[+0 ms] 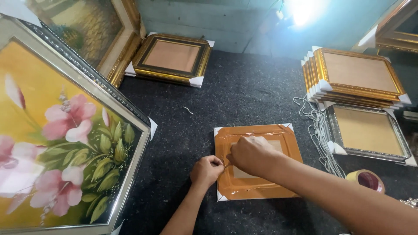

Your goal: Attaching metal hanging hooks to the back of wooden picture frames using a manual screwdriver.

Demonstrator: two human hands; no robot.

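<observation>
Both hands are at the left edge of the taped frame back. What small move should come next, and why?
Probably press the tape flat along that edge: the left hand and right hand pinch at the frame there, where the brown tape looks wrinkled.

On my work surface I count one taped brown frame back point(261, 174), one dark gold-edged frame point(172, 58), one silver frame point(370, 132), one stack of gold frames point(355, 76) whose number I cannot tell, one flower painting point(65, 135), one tape roll point(367, 179), and one bundle of white cords point(320, 135).
</observation>
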